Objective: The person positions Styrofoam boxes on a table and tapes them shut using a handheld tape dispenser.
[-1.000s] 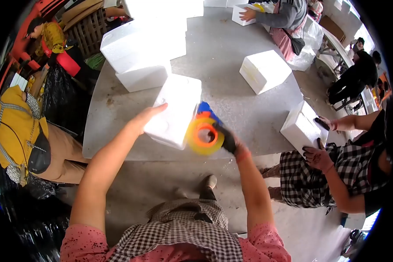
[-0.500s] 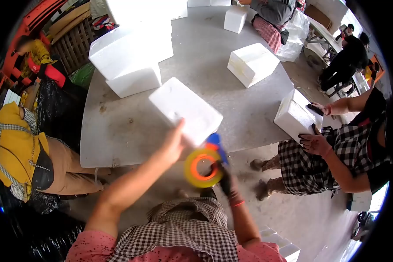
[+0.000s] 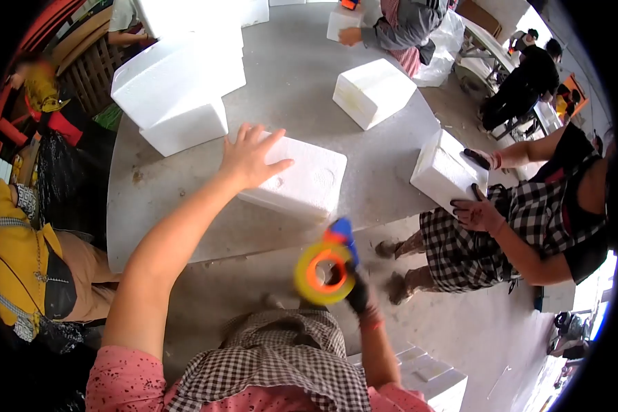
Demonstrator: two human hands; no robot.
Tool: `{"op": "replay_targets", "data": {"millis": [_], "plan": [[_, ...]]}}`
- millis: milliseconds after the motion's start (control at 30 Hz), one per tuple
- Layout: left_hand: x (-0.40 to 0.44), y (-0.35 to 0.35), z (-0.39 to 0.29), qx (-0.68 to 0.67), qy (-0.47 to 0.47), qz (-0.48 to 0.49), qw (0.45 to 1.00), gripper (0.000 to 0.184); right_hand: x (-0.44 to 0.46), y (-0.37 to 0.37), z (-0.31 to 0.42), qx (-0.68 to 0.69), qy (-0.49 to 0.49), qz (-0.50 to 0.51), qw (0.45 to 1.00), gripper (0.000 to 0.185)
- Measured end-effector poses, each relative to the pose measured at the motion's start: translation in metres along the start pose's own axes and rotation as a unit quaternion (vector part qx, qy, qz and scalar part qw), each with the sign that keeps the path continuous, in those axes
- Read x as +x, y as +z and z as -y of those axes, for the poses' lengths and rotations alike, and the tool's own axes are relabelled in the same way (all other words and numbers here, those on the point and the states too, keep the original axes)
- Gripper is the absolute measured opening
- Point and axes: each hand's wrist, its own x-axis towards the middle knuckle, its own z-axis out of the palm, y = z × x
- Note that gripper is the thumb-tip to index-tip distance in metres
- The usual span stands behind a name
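A white foam box (image 3: 309, 175) lies near the front edge of the grey table (image 3: 178, 226). Spread over its left end is my left hand (image 3: 252, 158), bare, with the fingers apart. My right hand (image 3: 357, 288), in a dark glove, is closed on a blue and orange tape dispenser (image 3: 340, 237) that carries a large roll of yellow tape (image 3: 325, 273). The dispenser is in front of the table edge, just below the box's right end, apart from it.
White foam boxes (image 3: 178, 82) are stacked at the back left. Another box (image 3: 374, 93) lies at the right. A co-worker's gloved hands (image 3: 479, 209) hold a box (image 3: 446, 172) at the right edge. Across the table, a person (image 3: 408, 34) touches a small box. More boxes (image 3: 432, 374) stand below right.
The box has turned and now lies on the table. My left hand has moved from its near side to its left end, fingers spreading. The dispenser remains in my right hand.
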Motion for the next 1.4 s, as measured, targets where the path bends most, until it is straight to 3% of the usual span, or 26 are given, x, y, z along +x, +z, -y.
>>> {"op": "replay_targets", "data": {"millis": [33,133,167,200,300,333,400,433,467,533,633,733,800,900,967,1000,1067,1167,1267,1333,1367,1400], "plan": [[0.000,-0.003,-0.002,-0.005,-0.006,0.009,1.000,0.075,-0.010,-0.005,-0.035,-0.018,0.001,-0.002,1.000,0.058],[-0.006,-0.003,-0.006,-0.004,-0.004,0.015,1.000,0.075,-0.007,0.065,-0.053,-0.065,-0.054,0.015,0.996,0.060],[-0.009,-0.005,-0.004,0.003,0.004,0.004,1.000,0.075,0.015,0.046,-0.068,-0.092,0.023,-0.021,0.995,0.046],[-0.014,-0.011,-0.002,0.006,0.000,-0.003,1.000,0.075,0.029,0.048,-0.064,-0.073,-0.004,-0.022,0.997,0.044],[-0.049,-0.037,0.007,-0.046,-0.011,0.157,0.986,0.089,0.064,0.059,-0.021,0.010,-0.116,-0.020,0.993,0.039],[-0.066,-0.051,0.007,-0.042,-0.017,0.159,0.986,0.089,0.095,0.013,-0.005,-0.046,-0.086,-0.010,0.995,0.036],[-0.094,-0.071,0.003,-0.063,0.028,0.228,0.971,0.096,0.108,0.024,0.047,-0.083,-0.050,0.029,0.995,0.038],[-0.096,-0.067,0.001,0.023,0.073,0.182,0.980,0.099,0.116,0.034,0.068,-0.109,-0.029,0.052,0.992,0.038],[-0.095,-0.058,0.000,0.022,0.073,0.179,0.981,0.099,0.125,0.044,0.088,-0.137,-0.008,0.076,0.988,0.039],[-0.084,-0.033,0.002,0.060,0.245,0.087,0.964,0.097,0.131,0.061,0.103,-0.108,0.014,0.111,0.988,0.040],[-0.076,-0.009,0.009,0.023,0.232,0.060,0.971,0.095,0.121,0.051,0.080,-0.047,0.014,0.075,0.996,0.038],[-0.073,-0.002,0.011,-0.011,0.242,0.034,0.970,0.094,0.073,0.009,0.029,-0.076,-0.066,0.069,0.992,0.038],[-0.073,-0.003,0.011,-0.003,0.246,0.018,0.969,0.094,0.016,-0.009,-0.002,-0.022,0.021,0.105,0.994,0.041],[-0.070,0.010,0.016,-0.009,0.251,0.001,0.968,0.094,-0.032,0.014,-0.067,-0.130,0.050,0.090,0.986,0.060],[-0.071,0.005,0.014,-0.003,0.247,-0.002,0.969,0.093,-0.037,0.042,-0.090,-0.177,0.041,0.140,0.973,0.064],[-0.072,0.004,0.013,-0.006,0.248,-0.003,0.969,0.093,-0.028,0.062,-0.090,-0.155,0.011,0.200,0.967,0.064],[-0.074,0.000,0.012,-0.002,0.250,-0.001,0.968,0.093,-0.005,0.106,-0.065,-0.268,-0.043,0.215,0.938,0.062],[-0.069,0.004,0.018,0.011,0.248,0.013,0.969,0.092,0.045,0.123,-0.054,-0.170,-0.013,0.191,0.967,0.060],[-0.070,-0.001,0.014,0.007,0.233,0.034,0.972,0.093,0.052,0.125,-0.033,-0.245,0.010,0.196,0.950,0.056],[-0.069,-0.001,0.013,0.013,0.235,0.029,0.971,0.093,0.086,0.115,-0.031,-0.360,-0.068,0.313,0.876,0.053],[-0.068,-0.001,0.014,0.019,0.235,0.035,0.971,0.093,0.107,0.122,-0.038,-0.388,-0.023,0.306,0.869,0.054],[-0.066,0.000,0.017,0.024,0.235,0.025,0.971,0.093,0.113,0.132,-0.039,-0.448,-0.053,0.321,0.833,0.059]]}}
